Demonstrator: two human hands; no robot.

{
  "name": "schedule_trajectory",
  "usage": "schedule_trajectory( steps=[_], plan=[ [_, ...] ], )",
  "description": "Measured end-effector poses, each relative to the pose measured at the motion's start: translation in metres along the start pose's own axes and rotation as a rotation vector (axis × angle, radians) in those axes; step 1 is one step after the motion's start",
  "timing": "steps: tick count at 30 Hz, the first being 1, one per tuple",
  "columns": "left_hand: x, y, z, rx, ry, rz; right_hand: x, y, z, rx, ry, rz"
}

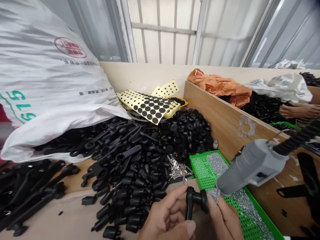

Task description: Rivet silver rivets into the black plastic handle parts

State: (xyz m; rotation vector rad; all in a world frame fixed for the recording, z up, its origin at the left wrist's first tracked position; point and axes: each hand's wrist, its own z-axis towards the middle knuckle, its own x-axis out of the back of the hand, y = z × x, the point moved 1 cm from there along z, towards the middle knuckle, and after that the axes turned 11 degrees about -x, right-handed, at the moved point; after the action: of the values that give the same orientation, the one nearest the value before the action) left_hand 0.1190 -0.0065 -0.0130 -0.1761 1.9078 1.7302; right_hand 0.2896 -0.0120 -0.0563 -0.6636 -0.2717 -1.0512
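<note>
**One black part in both hands, a heap waiting**

Nearest the camera, the left hand and right hand meet at the bottom edge of the view around a small black part. The left thumb and fingers pinch its thin stem; the right fingertips press on its round head. It looks like two pieces being joined, though the blur leaves that unsure. A grey power driver hangs just above the right hand on a coiled black hose, nose pointing down toward the part, with no hand on it.

Judging from how things lie, the work is far from done. A big heap of black parts spreads to the left, long arms and short sleeves mixed, with round caps piled behind. No separate stack of finished pieces can be made out. A green tray of small screws lies under the driver, and loose metal clips lie beside it.

The bench is pale board. A wooden divider fences off the next station, where another person's hand rests among more black parts. Yellow sheets of black dots lie at the back, a large white sack slumps at left, an orange bag beyond the divider. Behind, white barred panels close the room.
</note>
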Motion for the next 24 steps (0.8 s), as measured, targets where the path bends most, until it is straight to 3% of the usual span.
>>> schedule_trajectory(
  steps=[6, 9, 14, 24],
  plan=[
    [-0.012, 0.008, 0.006, -0.050, -0.004, 0.118, -0.003, 0.008, -0.013, -0.053, -0.066, 0.033],
    [-0.013, 0.010, 0.007, -0.046, 0.013, 0.113, 0.001, 0.008, -0.003, -0.034, -0.123, 0.097],
    [-0.011, 0.010, 0.007, -0.041, 0.026, 0.118, 0.000, 0.000, 0.023, -0.135, -0.262, 0.176],
    [-0.008, -0.004, -0.002, 0.013, 0.052, 0.069, 0.005, -0.014, 0.033, -0.020, -0.252, 0.213]
  ],
)
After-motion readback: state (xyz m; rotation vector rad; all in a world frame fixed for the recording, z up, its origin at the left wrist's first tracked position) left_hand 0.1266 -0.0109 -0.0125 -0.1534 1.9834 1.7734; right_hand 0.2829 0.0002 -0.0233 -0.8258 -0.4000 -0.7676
